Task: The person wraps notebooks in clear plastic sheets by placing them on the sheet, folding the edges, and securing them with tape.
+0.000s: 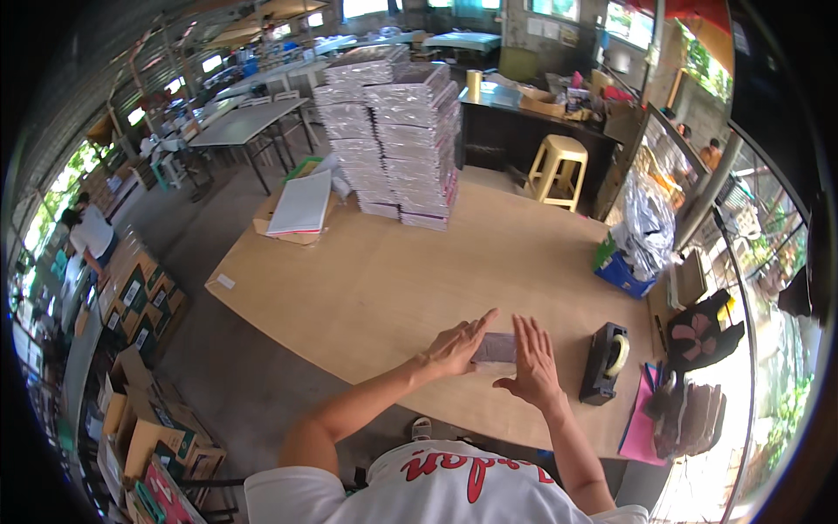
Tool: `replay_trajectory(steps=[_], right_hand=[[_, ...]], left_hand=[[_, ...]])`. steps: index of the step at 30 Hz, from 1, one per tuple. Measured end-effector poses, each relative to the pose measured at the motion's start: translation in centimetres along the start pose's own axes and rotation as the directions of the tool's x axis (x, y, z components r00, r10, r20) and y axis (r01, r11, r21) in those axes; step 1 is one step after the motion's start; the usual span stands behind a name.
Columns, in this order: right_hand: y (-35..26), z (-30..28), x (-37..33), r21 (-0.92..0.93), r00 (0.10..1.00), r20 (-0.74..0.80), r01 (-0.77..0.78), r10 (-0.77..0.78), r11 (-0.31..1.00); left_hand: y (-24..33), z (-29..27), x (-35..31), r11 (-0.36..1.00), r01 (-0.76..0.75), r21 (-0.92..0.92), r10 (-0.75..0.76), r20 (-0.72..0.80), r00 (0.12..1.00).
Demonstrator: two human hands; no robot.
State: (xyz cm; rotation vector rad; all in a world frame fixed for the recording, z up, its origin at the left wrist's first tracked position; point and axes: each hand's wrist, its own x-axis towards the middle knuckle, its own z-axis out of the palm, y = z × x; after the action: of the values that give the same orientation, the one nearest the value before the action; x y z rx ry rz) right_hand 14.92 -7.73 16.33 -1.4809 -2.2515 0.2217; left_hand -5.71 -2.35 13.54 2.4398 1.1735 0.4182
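A small greyish-purple rectangular stack or pack (497,348) lies on the wooden table (384,297) near its front edge. My left hand (458,347) is at the pack's left side, fingers stretched forward. On the other side my right hand (536,362) is held upright and flat, fingers extended and thumb pointing inward. Both hands flank the pack; whether they press on it I cannot tell. A black tape dispenser (602,365) with a roll of tape stands to the right of my right hand.
Tall stacks of plastic-wrapped packs (388,140) rise at the table's far side, beside a box with white sheets (299,205). A blue basket (626,272) holds clear plastic at the right. Near the right edge lies a pink sheet (643,428). Cardboard boxes (140,301) stand left.
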Motion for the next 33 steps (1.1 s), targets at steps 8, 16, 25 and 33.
replay_trajectory(steps=[8, 16, 25, 33], right_hand=[[2.9, 3.0, 2.4, -0.024, 0.989, 0.11, 0.1, -0.096, 0.995], [-3.8, -6.6, 7.7, 0.046, 0.9, -0.389, 0.234, -0.198, 0.971], [-16.6, -14.7, 32.9, -0.377, 0.315, -0.852, 0.187, -0.418, 0.907], [-22.1, -13.2, 59.3, -0.588, 0.362, -0.73, 0.1, -0.579, 0.803]], left_hand=[[-1.9, -3.8, -7.2, 0.997, 0.042, -0.06, -0.06, -0.339, 0.939], [-11.5, -12.7, -11.3, 0.979, 0.15, -0.135, -0.201, -0.595, 0.778], [-22.8, -31.9, -5.4, 0.878, -0.251, -0.408, -0.194, -0.781, 0.594], [-33.8, -47.7, 4.5, 0.627, -0.441, -0.642, -0.311, -0.725, 0.615]])
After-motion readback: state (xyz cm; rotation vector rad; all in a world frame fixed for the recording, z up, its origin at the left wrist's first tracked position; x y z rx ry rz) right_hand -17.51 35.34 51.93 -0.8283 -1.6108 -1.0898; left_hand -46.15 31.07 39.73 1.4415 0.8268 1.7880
